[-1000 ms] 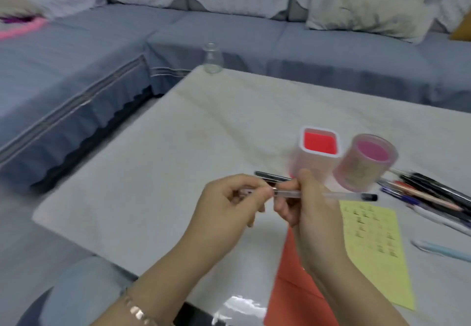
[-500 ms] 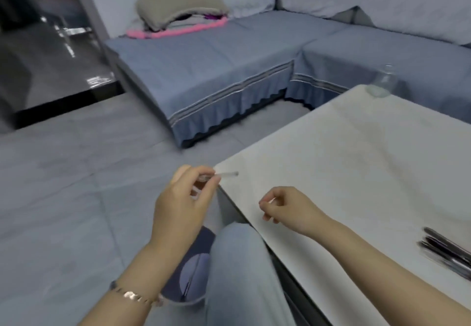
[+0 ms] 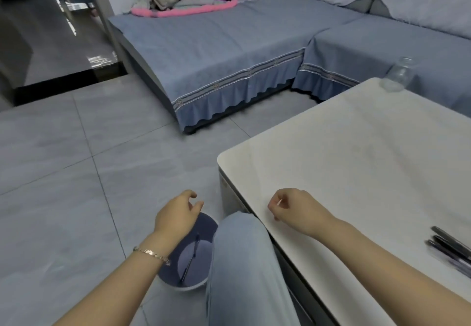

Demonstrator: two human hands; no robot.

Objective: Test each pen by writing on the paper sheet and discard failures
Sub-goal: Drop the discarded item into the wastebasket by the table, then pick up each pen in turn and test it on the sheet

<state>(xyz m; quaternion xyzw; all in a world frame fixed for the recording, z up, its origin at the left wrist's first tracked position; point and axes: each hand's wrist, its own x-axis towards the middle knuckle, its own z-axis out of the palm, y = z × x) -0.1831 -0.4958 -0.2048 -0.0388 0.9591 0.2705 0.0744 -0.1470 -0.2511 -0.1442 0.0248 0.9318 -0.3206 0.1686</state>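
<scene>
My left hand [image 3: 178, 216] hovers over a round blue-grey bin [image 3: 170, 273] on the floor, fingers relaxed and apart, holding nothing. A dark pen [image 3: 191, 257] lies slanted inside the bin. My right hand [image 3: 295, 208] rests at the near left corner of the white table [image 3: 356, 160], with its fingers curled in and nothing clearly in them. Several dark pens [image 3: 451, 246] lie on the table at the right edge of the view. The paper sheet is out of view.
My knee [image 3: 242, 249] in light jeans sits between the bin and the table. A small glass bottle [image 3: 398, 76] stands at the table's far corner. A blue-covered sofa [image 3: 229, 45] wraps around behind, and grey floor tiles [image 3: 76, 172] lie to the left.
My view swung left from the table to the floor. My left hand carried the clear pen over the bin and let it go; the pen now lies in the bin. My right hand stayed curled.
</scene>
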